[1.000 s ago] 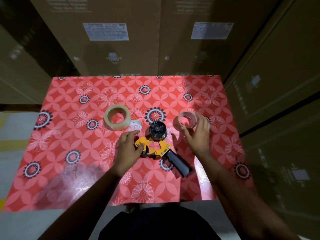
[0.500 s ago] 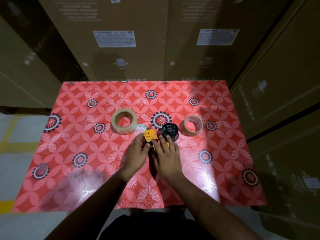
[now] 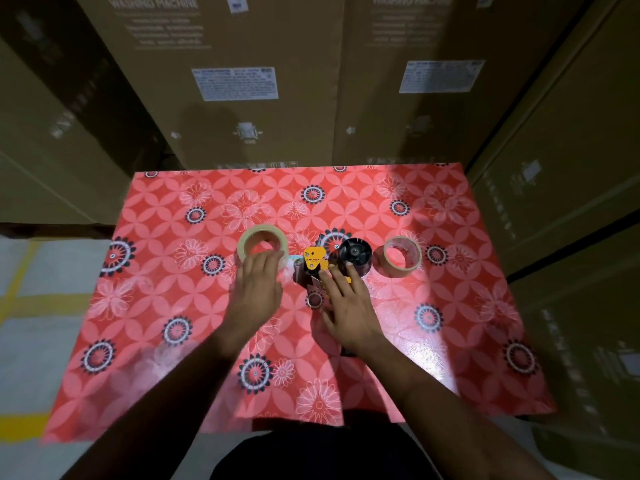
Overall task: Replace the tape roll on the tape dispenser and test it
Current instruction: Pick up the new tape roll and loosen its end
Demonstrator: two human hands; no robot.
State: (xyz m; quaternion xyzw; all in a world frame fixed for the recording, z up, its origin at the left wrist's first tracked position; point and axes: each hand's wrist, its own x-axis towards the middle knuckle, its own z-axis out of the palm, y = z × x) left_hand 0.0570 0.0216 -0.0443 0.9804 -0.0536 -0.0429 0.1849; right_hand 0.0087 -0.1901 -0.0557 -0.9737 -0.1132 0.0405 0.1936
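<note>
Setting: cardboard boxes (image 3: 242, 81) stand stacked behind and to the right of a table (image 3: 450, 341) covered in red floral cloth; I see it from above, looking down at my operator's two bare arms.
Dispenser (image 3: 314, 263): near the table's middle, an orange frame with a black, bare hub (image 3: 355, 252) on its right side. Most of its handle is hidden under the right hand.
Full roll (image 3: 262, 245): pale tape, lying flat just left of the dispenser, apart from it.
Spent roll (image 3: 402, 258): a thin, nearly bare ring lying flat just right of the hub.
Left hand (image 3: 258, 289): palm down, fingers fairly straight and loose, fingertips reaching onto the near rim of the full roll. I see no grip around it.
Right hand (image 3: 349, 306): palm down over the dispenser, fingers spread and straight, one fingertip touching the front of the hub. It presses on the tool; no finger is curled round it.
</note>
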